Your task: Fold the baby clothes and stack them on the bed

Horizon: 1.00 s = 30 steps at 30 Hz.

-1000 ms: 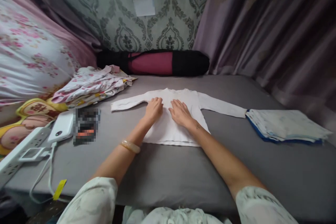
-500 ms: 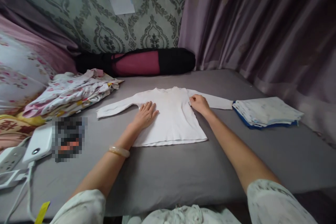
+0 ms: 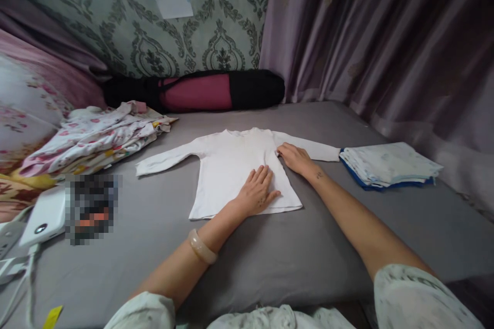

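Note:
A white long-sleeved shirt (image 3: 227,169) lies spread flat with both sleeves stretched out to the sides. My left hand (image 3: 258,193) rests palm down on its lower right front, fingers extended; a pale bangle (image 3: 203,247) circles that wrist. At the right armpit of the shirt, my right hand (image 3: 295,157) is closed, its fingertips pinching the side edge of the cloth. The right cuff reaches the stack of folded clothes (image 3: 389,164), pale on top with blue at the bottom.
All of this lies on a grey sheet (image 3: 328,247). At left are a heap of printed clothes (image 3: 100,136), a white power bank (image 3: 44,216) with cables and a pixelated patch. A black and maroon long bag (image 3: 196,92) lies along the wall. Purple curtains (image 3: 370,36) hang at right.
My left hand has slid from the shirt's left side across to its lower right front. My right hand stays pinched at the right armpit. The view has shifted slightly.

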Available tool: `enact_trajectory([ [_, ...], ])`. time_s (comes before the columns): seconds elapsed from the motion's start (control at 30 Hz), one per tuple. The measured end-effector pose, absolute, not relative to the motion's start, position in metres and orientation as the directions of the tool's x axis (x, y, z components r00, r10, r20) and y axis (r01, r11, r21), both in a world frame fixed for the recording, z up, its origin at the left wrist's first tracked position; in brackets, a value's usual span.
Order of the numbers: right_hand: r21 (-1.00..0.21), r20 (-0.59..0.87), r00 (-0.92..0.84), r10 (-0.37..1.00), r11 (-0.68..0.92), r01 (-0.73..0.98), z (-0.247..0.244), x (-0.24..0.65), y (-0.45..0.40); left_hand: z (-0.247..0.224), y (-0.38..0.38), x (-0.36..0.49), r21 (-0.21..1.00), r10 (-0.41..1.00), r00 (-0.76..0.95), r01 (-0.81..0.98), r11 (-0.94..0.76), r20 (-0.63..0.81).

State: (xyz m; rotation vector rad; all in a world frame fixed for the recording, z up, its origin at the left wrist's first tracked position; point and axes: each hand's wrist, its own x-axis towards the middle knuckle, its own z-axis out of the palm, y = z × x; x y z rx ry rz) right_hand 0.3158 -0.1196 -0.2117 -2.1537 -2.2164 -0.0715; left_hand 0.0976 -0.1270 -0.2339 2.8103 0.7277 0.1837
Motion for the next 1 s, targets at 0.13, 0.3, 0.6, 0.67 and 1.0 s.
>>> enact_trajectory([
  [0.13, 0.107, 0.051, -0.054, 0.997, 0.048, 0.993, -0.207, 0.32, -0.117, -0.238, -0.127, 0.094, 0.233, 0.485, 0.872, 0.459, -0.857, 0.068],
  [0.3, 0.137, 0.044, -0.036, 0.998, 0.029, 0.99, -0.207, 0.328, -0.115, -0.24, -0.126, 0.091, 0.191, 0.427, 0.903, 0.41, -0.892, 0.054],
  [0.6, -0.077, 0.056, -0.09, 0.994, 0.094, 0.993, -0.208, 0.266, -0.126, -0.229, -0.153, 0.09, 0.241, 0.206, 0.972, 0.175, -0.955, 0.112],
  [0.67, -0.195, -0.013, -0.207, 0.978, 0.201, 0.96, -0.217, 0.245, -0.129, -0.225, -0.16, 0.089, 0.248, 0.155, 0.978, 0.118, -0.962, 0.137],
  [1.0, -0.228, -0.09, -0.01, 0.996, -0.011, 0.974, -0.233, 0.245, -0.064, -0.214, -0.171, 0.078, 0.37, 0.106, 0.99, 0.063, -0.927, 0.098],
])
